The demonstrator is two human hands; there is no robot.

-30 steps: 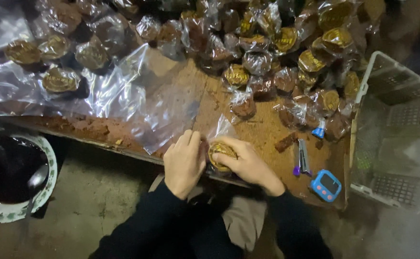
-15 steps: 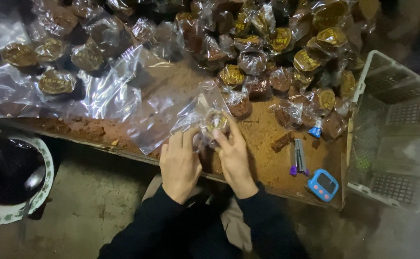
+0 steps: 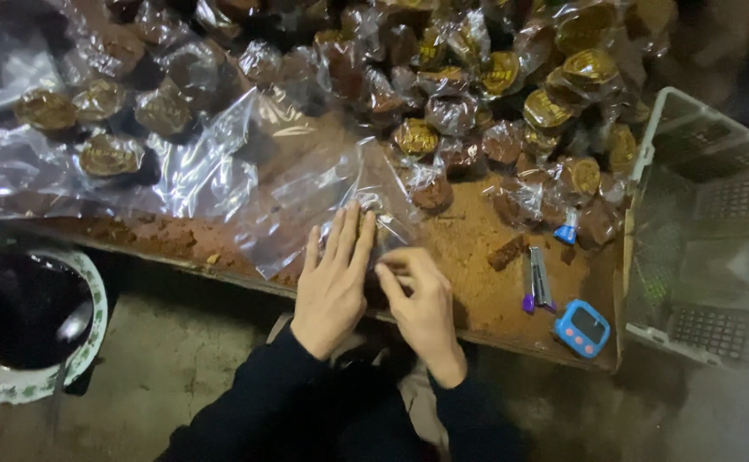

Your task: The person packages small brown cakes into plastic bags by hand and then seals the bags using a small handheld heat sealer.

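My left hand point(image 3: 333, 282) lies flat, fingers stretched out, pressing a clear plastic bag point(image 3: 327, 192) down on the brown, crumb-covered table point(image 3: 477, 291) near its front edge. Right beside it, my right hand point(image 3: 421, 304) has its fingers curled and pinches the bag's near end by the left fingertips. What is inside the bag is hidden under my hands. Both sleeves are black.
A big pile of round brown cakes in clear wrap point(image 3: 494, 94) fills the back of the table, with more at the left point(image 3: 109, 154). A blue timer point(image 3: 581, 328) and pens point(image 3: 535, 278) lie right of my hands. A white crate point(image 3: 708, 239) stands right; a bowl point(image 3: 92, 291) left.
My hands held a bagged round cake up between them; now they have come down, the left hand flattened on the bag and the right pinching its end.
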